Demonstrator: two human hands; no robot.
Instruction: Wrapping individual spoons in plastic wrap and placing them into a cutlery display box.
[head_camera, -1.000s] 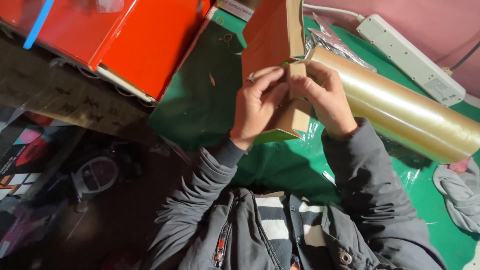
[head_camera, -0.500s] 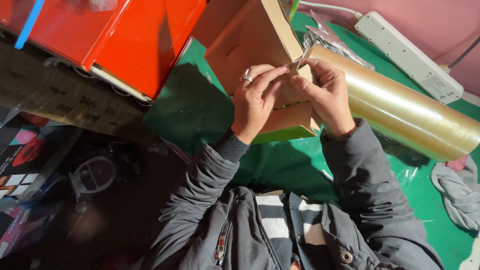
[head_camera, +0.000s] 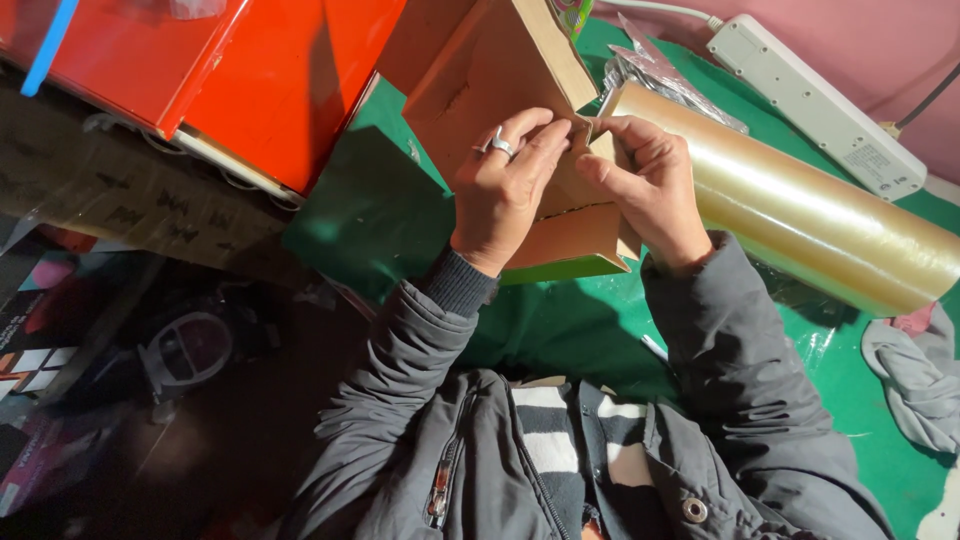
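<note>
While both hands are busy up top, quick rundown of what's on view:

Box: brown cardboard box (head_camera: 500, 80), tilted, sitting around 12 o'clock in the shot, over the green table cover (head_camera: 370, 215). Its lower flap pokes out below the hands, toward 6 o'clock.

Left hand: left hand (head_camera: 505, 195) is curled over the box's face, fingers pressed flat on the cardboard, fingertips at the flap edge. 1 silver ring (head_camera: 500, 146) on it. So it's closed on the box, not loose.

Right hand: right hand (head_camera: 650, 190) sits at 3 o'clock of the left one, thumb and fingers pinching the box's edge right where the 2 hands meet.

Film roll: big roll of clear wrap (head_camera: 800, 215) lies just behind the right hand, running off toward 4 o'clock. Can't tell if the hand touches it.

Power strip: white power strip (head_camera: 815, 100) at 1 o'clock, well apart from the box.

Red case: glossy red case (head_camera: 250, 70) at 10 o'clock, beside the box.

Cloth: grey cloth (head_camera: 915, 375) at 4 o'clock near the frame edge.
</note>
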